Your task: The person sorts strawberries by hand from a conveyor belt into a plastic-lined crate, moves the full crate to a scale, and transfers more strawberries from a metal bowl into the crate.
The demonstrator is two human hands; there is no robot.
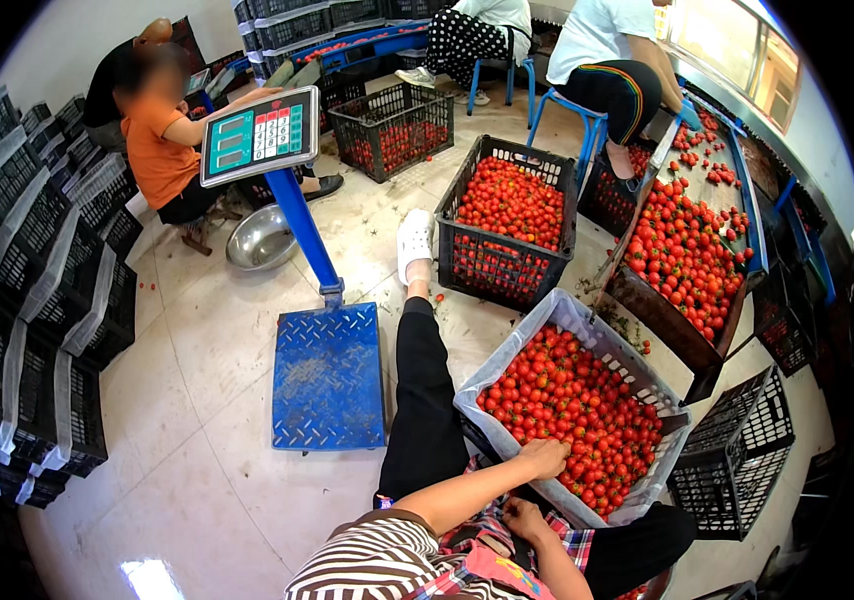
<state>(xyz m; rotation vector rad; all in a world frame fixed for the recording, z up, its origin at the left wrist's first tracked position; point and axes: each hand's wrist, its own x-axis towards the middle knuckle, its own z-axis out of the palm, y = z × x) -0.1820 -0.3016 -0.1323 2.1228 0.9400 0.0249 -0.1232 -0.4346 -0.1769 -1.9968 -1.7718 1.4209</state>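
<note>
A plastic crate with a pale liner (498, 433) stands tilted before me, filled with cherry tomatoes (577, 397). My left hand (545, 458) rests on the tomatoes at the crate's near left edge, its fingers bent down among them; whether it grips one is hidden. My right hand (523, 519) is curled over my lap, close to the crate's near side; its palm is hidden, so I cannot see whether it holds anything. Beyond the lined crate, a black crate (505, 259) holds more tomatoes. A metal-edged sorting table (671, 319) slopes down at the right, with tomatoes heaped on its lower end.
A blue platform scale (329, 379) with its display (260, 136) stands at the left, near a steel basin (262, 238). Stacked black crates (36, 375) line the left side. An empty black crate (734, 457) lies at the right. Several people (607, 67) sit farther back.
</note>
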